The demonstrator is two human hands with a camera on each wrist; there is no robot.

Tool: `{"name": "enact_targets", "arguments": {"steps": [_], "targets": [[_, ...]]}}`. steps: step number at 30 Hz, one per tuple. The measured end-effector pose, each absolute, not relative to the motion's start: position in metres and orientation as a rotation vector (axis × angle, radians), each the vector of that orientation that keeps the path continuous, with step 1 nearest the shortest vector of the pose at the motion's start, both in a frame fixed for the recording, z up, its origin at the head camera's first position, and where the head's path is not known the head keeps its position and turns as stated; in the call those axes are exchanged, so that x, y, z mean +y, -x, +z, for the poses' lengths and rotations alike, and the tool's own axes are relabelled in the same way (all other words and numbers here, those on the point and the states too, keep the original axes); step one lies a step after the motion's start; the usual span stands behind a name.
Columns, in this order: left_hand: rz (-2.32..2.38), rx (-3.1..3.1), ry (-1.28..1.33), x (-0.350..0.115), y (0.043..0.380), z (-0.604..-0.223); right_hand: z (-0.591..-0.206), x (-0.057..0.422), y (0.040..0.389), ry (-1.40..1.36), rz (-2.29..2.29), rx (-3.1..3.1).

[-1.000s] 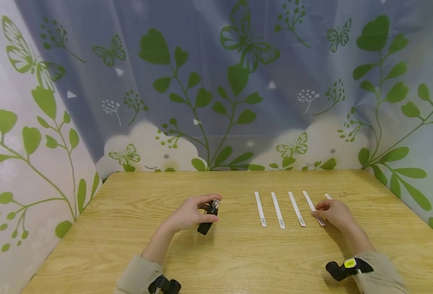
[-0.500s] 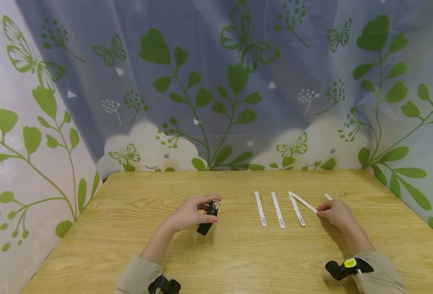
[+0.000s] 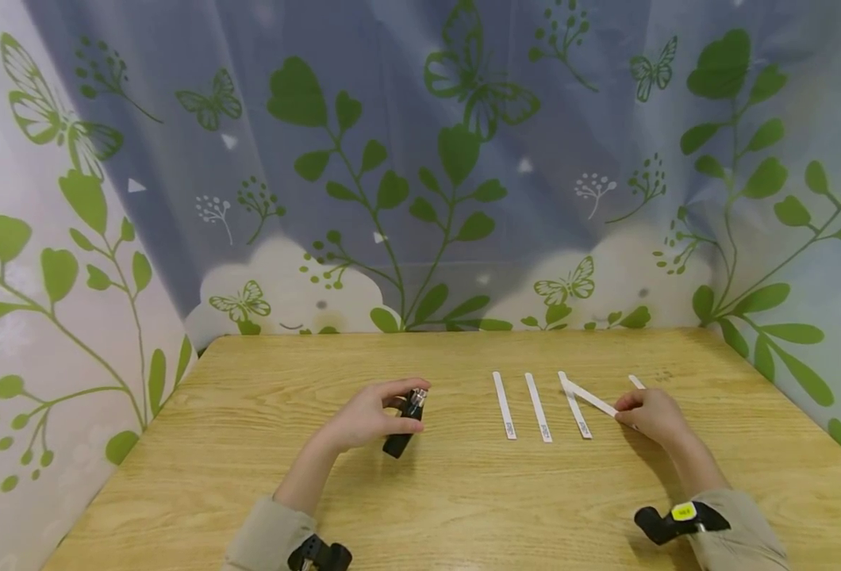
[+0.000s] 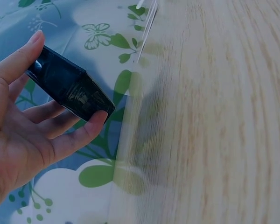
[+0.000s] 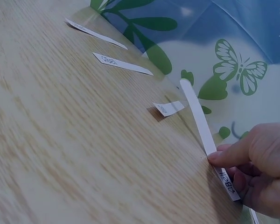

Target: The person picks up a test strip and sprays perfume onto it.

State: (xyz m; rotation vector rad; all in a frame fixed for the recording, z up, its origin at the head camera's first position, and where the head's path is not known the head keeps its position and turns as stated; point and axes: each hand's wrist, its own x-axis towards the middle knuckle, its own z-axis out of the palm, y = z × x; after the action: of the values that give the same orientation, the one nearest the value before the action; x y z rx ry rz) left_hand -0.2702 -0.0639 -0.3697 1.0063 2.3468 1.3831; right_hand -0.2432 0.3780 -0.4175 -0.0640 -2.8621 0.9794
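Note:
My left hand (image 3: 363, 414) grips a small black perfume bottle (image 3: 397, 441) with a silver neck, tilted above the table. In the left wrist view, the thumb is at one end of the dark glassy bottle (image 4: 60, 77) and a fingertip at the other. Between thumb and fingers my right hand (image 3: 652, 415) pinches a white paper test strip (image 3: 590, 396) near its printed end. Its rounded far end slants up to the left, overlapping the top of another strip (image 3: 581, 424) in the head view. The held strip (image 5: 198, 116) stands raised in the right wrist view.
Two more white strips (image 3: 504, 406) lie in a row to the left on the wooden table (image 3: 420, 507). Beyond the right hand shows the tip of a further strip (image 3: 636, 381), its rest hidden. A leaf-printed curtain (image 3: 420, 198) surrounds the back and sides.
One second ago the strip at my right hand lay in line with the others; its far end has swung left and up from the table. The left hand has not moved.

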Motion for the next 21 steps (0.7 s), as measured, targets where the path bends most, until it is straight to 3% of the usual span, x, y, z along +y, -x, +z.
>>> {"name": "enact_targets", "arguments": {"steps": [21], "targets": [[1.42, 2.33, -1.082, -0.0679, 0.27, -0.3708, -0.4095, 0.3859, 0.2346, 0.072, 1.343, -2.851]]}}
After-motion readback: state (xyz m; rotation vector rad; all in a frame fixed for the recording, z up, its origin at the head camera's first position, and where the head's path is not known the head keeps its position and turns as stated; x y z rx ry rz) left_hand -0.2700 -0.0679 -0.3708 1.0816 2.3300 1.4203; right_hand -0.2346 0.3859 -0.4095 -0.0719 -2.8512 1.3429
